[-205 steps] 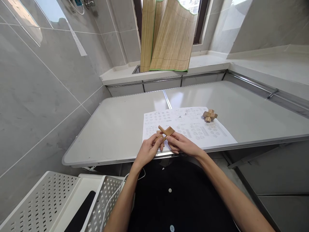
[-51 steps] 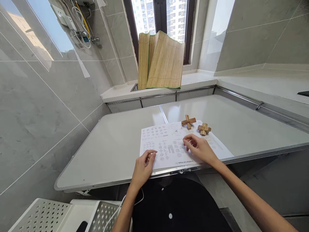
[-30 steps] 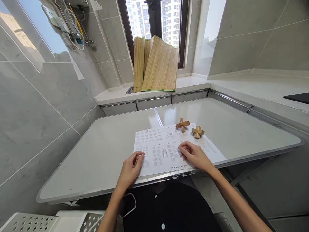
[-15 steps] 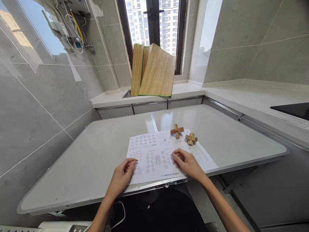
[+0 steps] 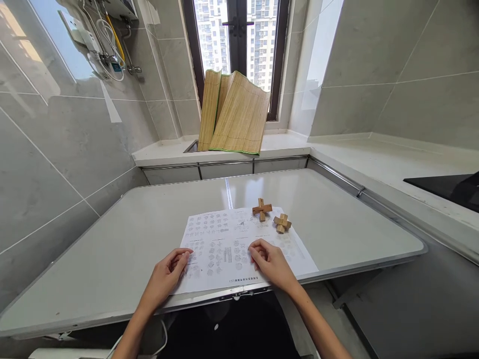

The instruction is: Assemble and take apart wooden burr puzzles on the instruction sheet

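A white printed sheet [image 5: 220, 286] with small puzzle diagrams lies on the table. On its left edge rests my left hand [image 5: 166, 273], fingers loosely curled, thumb and index a little apart, with nothing seen in it. My right hand [image 5: 272, 264] lies on the right part of the sheet. Its fingers are bent, a gap shows between thumb and index, and I see nothing held. Beyond the right hand, a cross-shaped wooden puzzle [image 5: 262, 209] sits at the sheet's far edge. Nearer to that hand stands a lighter wooden burr puzzle [image 5: 282, 223].
The white folding table [image 5: 130, 249] has a raised metal rim and a centre seam. Behind it runs a white counter [image 5: 284, 142] with a folded bamboo mat [image 5: 239, 114] leaning by the window. A black panel [image 5: 445, 187] lies on the right counter.
The view has turned slightly right, so the table, sheet and puzzles appear shifted left. Both hands keep nearly the same place on the sheet.
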The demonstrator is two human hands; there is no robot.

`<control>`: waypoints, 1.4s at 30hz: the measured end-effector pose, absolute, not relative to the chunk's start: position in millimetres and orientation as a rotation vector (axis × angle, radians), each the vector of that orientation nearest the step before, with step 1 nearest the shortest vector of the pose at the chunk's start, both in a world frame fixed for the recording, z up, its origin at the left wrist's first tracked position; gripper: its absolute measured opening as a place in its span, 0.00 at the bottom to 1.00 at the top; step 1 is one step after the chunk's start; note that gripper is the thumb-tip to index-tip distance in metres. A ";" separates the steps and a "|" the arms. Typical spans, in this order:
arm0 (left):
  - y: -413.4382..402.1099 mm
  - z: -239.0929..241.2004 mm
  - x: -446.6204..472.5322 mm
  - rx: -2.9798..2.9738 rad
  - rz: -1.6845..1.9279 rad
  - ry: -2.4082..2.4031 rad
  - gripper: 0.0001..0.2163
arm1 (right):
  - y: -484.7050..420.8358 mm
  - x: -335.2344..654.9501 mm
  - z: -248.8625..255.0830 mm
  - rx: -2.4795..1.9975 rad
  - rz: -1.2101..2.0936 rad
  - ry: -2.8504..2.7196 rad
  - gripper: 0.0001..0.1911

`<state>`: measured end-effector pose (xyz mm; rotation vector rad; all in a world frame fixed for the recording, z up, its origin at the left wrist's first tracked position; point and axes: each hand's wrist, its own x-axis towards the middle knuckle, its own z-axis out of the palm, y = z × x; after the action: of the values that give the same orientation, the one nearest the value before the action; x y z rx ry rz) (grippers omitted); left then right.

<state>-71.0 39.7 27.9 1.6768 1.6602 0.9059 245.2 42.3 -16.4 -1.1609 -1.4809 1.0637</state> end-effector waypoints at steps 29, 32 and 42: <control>30.1 26.9 -65.0 1.756 0.936 1.915 0.30 | 44.0 243.2 -21.1 -1.094 1.072 -1.487 0.22; 29.3 27.3 -64.4 1.754 0.945 1.924 0.30 | 43.9 242.9 -19.8 -1.103 1.077 -1.485 0.22; 25.3 28.7 -64.8 1.736 0.958 1.907 0.29 | 42.2 242.9 -18.5 -1.094 1.085 -1.482 0.21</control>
<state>-64.8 25.3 28.7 1.7360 1.9068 0.9577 242.9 42.2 -18.5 -1.0943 -1.4816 1.0855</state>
